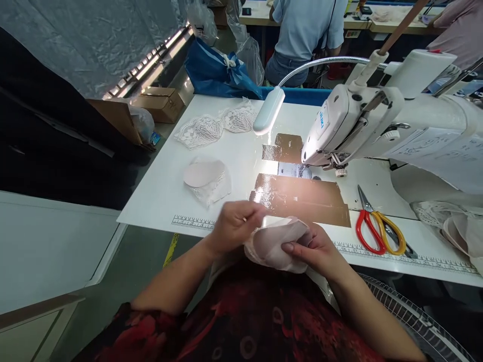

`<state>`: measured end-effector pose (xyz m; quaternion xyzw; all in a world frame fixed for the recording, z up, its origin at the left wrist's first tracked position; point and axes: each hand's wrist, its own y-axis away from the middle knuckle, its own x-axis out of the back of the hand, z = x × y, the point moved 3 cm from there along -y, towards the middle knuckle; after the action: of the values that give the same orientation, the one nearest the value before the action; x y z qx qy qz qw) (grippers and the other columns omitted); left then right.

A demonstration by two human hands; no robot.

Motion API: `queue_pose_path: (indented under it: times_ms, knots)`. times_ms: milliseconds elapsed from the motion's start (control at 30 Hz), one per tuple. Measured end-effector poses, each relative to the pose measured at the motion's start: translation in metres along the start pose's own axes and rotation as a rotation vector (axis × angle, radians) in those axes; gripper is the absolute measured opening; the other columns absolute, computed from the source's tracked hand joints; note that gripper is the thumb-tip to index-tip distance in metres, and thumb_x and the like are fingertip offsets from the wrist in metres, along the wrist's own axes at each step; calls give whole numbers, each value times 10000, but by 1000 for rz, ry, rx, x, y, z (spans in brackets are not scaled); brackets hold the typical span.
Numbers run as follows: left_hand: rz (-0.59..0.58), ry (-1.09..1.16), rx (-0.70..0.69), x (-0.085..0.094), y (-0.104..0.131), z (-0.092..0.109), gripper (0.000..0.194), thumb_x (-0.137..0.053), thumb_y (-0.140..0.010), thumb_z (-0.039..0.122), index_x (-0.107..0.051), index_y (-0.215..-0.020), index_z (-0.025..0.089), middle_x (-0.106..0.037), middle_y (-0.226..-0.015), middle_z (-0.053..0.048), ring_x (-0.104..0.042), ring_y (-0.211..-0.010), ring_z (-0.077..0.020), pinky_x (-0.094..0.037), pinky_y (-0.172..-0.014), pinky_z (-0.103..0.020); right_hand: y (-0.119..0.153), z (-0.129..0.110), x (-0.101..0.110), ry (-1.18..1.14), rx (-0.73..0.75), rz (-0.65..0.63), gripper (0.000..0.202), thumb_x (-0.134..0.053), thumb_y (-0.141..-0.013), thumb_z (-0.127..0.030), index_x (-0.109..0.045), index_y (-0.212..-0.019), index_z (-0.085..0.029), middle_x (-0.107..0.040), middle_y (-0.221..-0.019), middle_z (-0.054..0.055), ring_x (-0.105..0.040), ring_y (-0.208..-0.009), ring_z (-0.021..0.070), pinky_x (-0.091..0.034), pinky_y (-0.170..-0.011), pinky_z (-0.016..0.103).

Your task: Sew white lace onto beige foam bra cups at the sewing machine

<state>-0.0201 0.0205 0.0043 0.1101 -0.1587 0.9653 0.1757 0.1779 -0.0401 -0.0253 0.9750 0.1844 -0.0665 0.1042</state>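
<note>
My right hand (pixel 319 254) grips a pale pink bra cup (pixel 269 241) close to my body at the table's front edge, thumb on its inner side. My left hand (pixel 238 222) is at the cup's upper left rim, fingers curled in a pinch and slightly blurred; what they hold is hidden. Farther left on the table lies another pale cup with lace (pixel 207 178). Behind it are white lace cup pieces (pixel 202 131), spread flat.
A white sewing machine (pixel 339 125) stands at right, with a lit lamp (pixel 269 110) beside it. Red- and yellow-handled scissors (pixel 372 221) lie near the front edge. More pale cups (pixel 458 226) are at far right. A person in blue (pixel 309 30) sits beyond.
</note>
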Motion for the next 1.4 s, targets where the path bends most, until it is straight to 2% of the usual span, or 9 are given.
queue_pose_path:
  times_ms: [100, 200, 333, 467, 667, 733, 900, 1033, 1400]
  knots:
    - [492, 296, 98, 54, -10, -11, 328, -633, -850, 436, -596, -651, 177, -395, -424, 71, -363, -369, -59, -320, -382, -173, 5, 0, 6, 15, 8, 29, 224, -708, -808, -404, -670, -906, -206, -667, -859, 23, -620, -787, 178, -514, -703, 283]
    - [572, 535, 55, 81, -19, -11, 559, -458, -830, 719, -543, -638, 201, -571, -599, -2, -607, -600, -142, -522, -538, -259, 6, -8, 7, 76, 17, 13, 196, -681, -835, -379, -674, -919, -202, -673, -842, 21, -623, -764, 171, -503, -672, 265]
    - [-223, 339, 27, 31, -18, 5, 803, -674, -604, 797, -597, -1189, 253, -601, -1278, -106, -571, -1201, -304, -528, -945, -434, 3, -35, -4, 326, 122, -166, 99, -603, -881, -275, -662, -905, -198, -677, -833, 16, -612, -744, 158, -485, -672, 258]
    - [-839, 339, 178, -26, -1, 2, 446, -746, -746, 478, -658, -1078, 193, -696, -955, -74, -663, -841, -219, -550, -714, -312, 12, -61, -5, 779, 357, -40, 76, -597, -827, -162, -631, -858, -223, -655, -728, -9, -593, -628, 139, -440, -576, 240]
    - [-124, 53, 301, -6, -1, -24, 262, -665, -837, 384, -610, -732, 151, -532, -638, 23, -462, -581, -90, -380, -532, -197, 46, -62, 23, 992, 613, 670, 182, -669, -778, -142, -597, -883, -272, -690, -829, 12, -659, -782, 191, -486, -673, 291]
    - [-160, 184, 324, -7, 3, -21, 366, -598, -889, 446, -591, -680, 145, -512, -602, 13, -459, -567, -97, -399, -545, -214, 41, -55, 28, 967, 521, 757, 119, -651, -803, -170, -612, -869, -262, -679, -807, 13, -636, -744, 184, -475, -662, 293]
    - [-581, 768, 149, -30, 14, 12, 654, -553, -861, 638, -507, -1369, 230, -585, -1234, -148, -644, -951, -248, -526, -837, -390, 2, -18, 15, 462, 45, 155, 168, -590, -891, -363, -666, -907, -214, -678, -825, 28, -607, -703, 172, -470, -623, 276]
    - [-327, 531, 90, -24, 10, 7, 817, -775, -758, 428, -371, -1466, 363, -395, -1474, -107, -584, -1015, -200, -510, -746, -258, -5, 3, -1, -12, -95, -110, 239, -689, -822, -431, -692, -917, -212, -689, -866, 28, -616, -722, 180, -495, -656, 295]
    - [-227, 724, 522, -25, 28, -31, 238, -760, -763, 277, -666, -921, 125, -640, -798, -25, -579, -730, -129, -456, -685, -223, -2, 2, 19, 105, 195, 470, 316, -714, -823, -389, -656, -1125, -318, -672, -1051, 14, -620, -851, 160, -498, -752, 266]
